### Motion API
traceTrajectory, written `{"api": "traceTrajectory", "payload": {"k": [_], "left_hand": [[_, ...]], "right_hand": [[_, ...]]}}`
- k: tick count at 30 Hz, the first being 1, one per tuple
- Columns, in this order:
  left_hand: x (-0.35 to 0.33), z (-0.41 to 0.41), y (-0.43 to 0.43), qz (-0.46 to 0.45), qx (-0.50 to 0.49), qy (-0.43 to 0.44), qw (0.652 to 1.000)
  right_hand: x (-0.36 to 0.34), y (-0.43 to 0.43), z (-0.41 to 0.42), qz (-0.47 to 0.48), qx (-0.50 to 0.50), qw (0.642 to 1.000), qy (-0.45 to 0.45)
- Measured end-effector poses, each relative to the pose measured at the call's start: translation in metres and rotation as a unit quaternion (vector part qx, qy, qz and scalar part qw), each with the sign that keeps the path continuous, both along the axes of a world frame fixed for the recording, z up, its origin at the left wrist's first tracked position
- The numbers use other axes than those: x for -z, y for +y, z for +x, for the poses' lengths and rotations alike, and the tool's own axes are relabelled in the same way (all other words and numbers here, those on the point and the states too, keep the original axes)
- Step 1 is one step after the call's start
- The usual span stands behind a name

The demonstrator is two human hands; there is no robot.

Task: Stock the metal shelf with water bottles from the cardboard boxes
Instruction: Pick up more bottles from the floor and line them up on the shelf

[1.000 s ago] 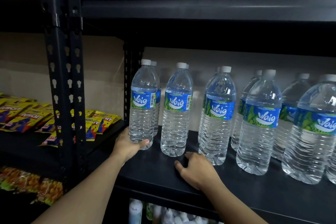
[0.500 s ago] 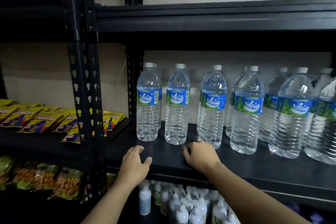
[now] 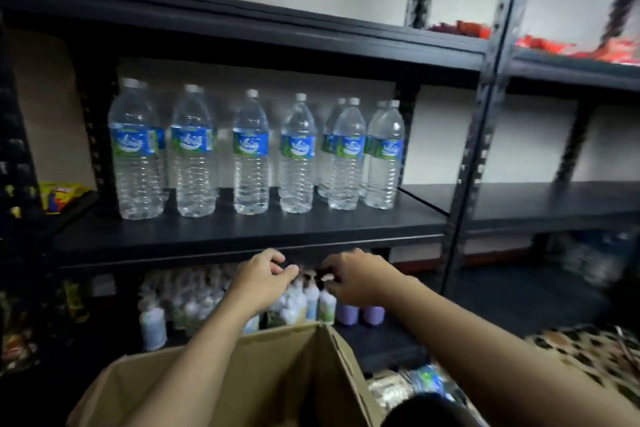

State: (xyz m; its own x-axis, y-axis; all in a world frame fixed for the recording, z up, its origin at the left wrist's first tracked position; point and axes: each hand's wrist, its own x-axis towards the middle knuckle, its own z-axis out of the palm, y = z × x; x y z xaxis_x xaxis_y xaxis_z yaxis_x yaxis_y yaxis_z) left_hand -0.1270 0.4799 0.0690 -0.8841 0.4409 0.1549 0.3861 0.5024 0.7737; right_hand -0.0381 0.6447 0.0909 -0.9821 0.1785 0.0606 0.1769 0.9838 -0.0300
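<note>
Several clear water bottles point(image 3: 251, 152) with blue and green labels stand in rows on the black metal shelf point(image 3: 242, 236). Both hands hover side by side just below the shelf's front edge, touching no bottle. My left hand point(image 3: 265, 279) has its fingers loosely curled and holds nothing. My right hand point(image 3: 353, 276) is likewise loosely curled, with nothing seen in it. An open cardboard box point(image 3: 263, 378) sits under my forearms at the bottom; its inside is hidden.
Small white and purple bottles point(image 3: 311, 302) fill the shelf below. Snack packets point(image 3: 57, 196) lie on the left unit, red packets point(image 3: 571, 45) on the upper right. The right unit's middle shelf point(image 3: 536, 201) is bare. More bottled water point(image 3: 429, 381) lies low right.
Both hands have drawn back off the shelf to below its edge. The view has pulled back and swung right, bringing the cardboard box and right unit into sight.
</note>
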Motion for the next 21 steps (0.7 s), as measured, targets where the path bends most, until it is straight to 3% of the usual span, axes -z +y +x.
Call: {"api": "traceTrajectory", "payload": {"k": [9, 21], "left_hand": [[-0.007, 0.092, 0.092, -0.047, 0.097, 0.019, 0.994], [0.098, 0.172, 0.192, -0.178, 0.181, 0.011, 0.967]], "right_hand": [[0.009, 0.097, 0.138, -0.036, 0.16, 0.986, -0.035], [0.107, 0.169, 0.222, -0.177, 0.253, 0.948, -0.08]]}}
